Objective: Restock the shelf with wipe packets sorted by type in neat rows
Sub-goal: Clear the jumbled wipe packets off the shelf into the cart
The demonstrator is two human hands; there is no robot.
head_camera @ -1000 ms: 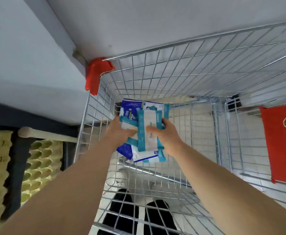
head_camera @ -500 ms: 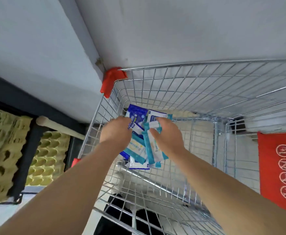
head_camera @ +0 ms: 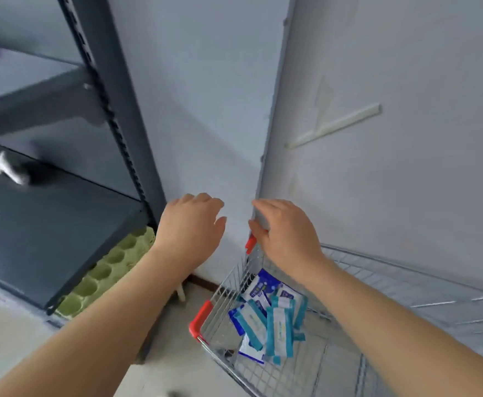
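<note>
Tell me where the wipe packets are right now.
In the head view, the wipe packets lie piled in the wire cart at lower centre-right, just inside its red corner guard and below the right hand, which holds none.

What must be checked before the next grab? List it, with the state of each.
1. Left hand free: ok, fingers relaxed, nothing in it.
2. Right hand free: ok, nothing in it.
3. Wipe packets at hand: ok, they lie in the cart below the right arm.
4. Packets sorted by type: not ok, dark blue and teal ones lie mixed in one heap.
5. Rows begun on the shelf: cannot tell, that part of the view is blurred.
</note>
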